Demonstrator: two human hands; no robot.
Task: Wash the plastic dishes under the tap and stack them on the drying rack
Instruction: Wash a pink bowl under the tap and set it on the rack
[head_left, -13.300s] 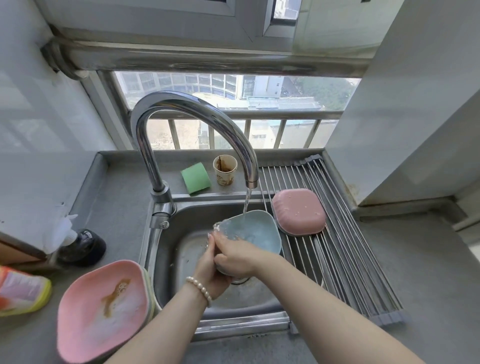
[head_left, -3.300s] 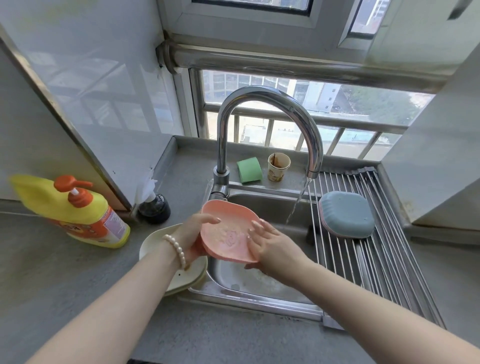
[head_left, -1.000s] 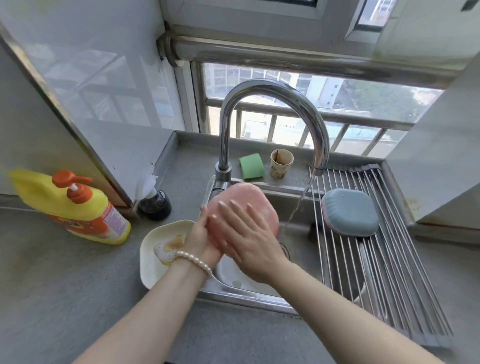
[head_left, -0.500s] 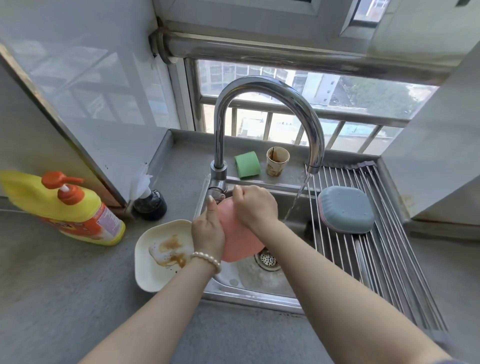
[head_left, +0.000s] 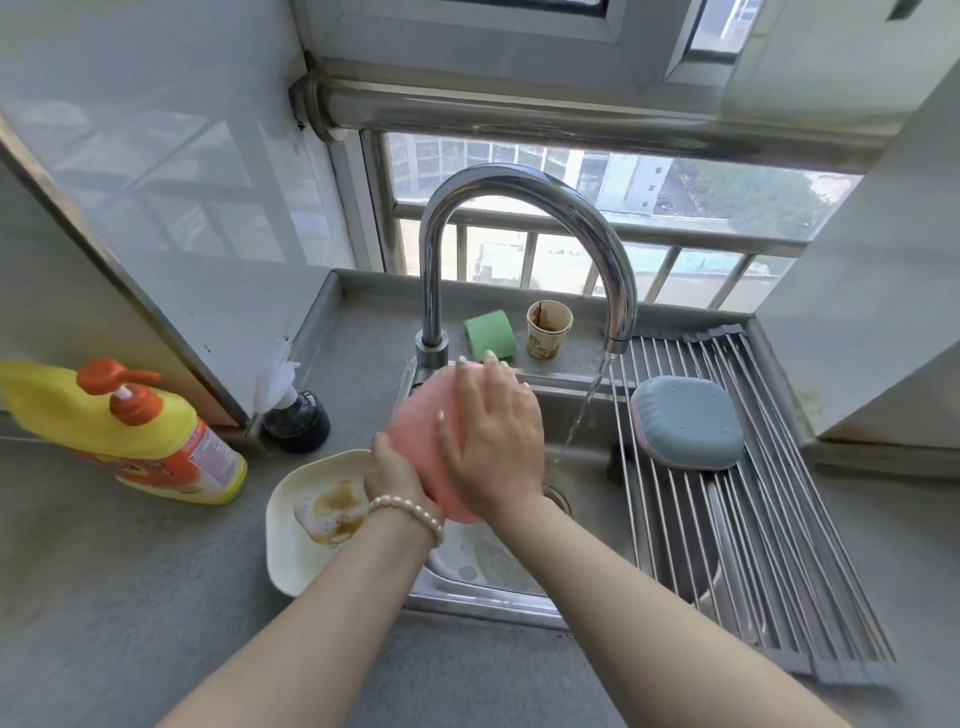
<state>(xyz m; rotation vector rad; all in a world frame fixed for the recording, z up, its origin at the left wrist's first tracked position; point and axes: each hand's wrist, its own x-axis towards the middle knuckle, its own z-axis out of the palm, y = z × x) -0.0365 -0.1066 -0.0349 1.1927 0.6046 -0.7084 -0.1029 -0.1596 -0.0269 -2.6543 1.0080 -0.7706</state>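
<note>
- Right hand (head_left: 493, 441) now lies flat, fingers spread, palm on the back of the pink dish (head_left: 422, 431); 0.5 s ago it was curled over the dish's top edge. Open, pressing, not clasping.
- Left hand (head_left: 397, 475) grips the pink dish's lower left edge from behind, pearl bracelet (head_left: 410, 512) on the wrist; same hold as 0.5 s ago.
- Pink dish: smooth matte plastic, rounded-square, held tilted over the left part of the sink (head_left: 478, 566), left of the water stream, not under it.
- Cream plate (head_left: 291, 540): rounded-square plastic, brown smear and suds inside, on the grey counter just left of the sink, unmoved.
- Drying rack (head_left: 753, 545): parallel steel rods over the sink's right side; 1 blue dish (head_left: 685, 421) upside down on it, a pink rim showing beneath, as before.
- Yellow soap bottle (head_left: 130, 441), orange pump, lying tilted at left.
- Tap (head_left: 524, 244): shiny curved chrome, thin stream running.
- Behind it: green sponge (head_left: 489, 335), stained paper cup (head_left: 548, 330).
</note>
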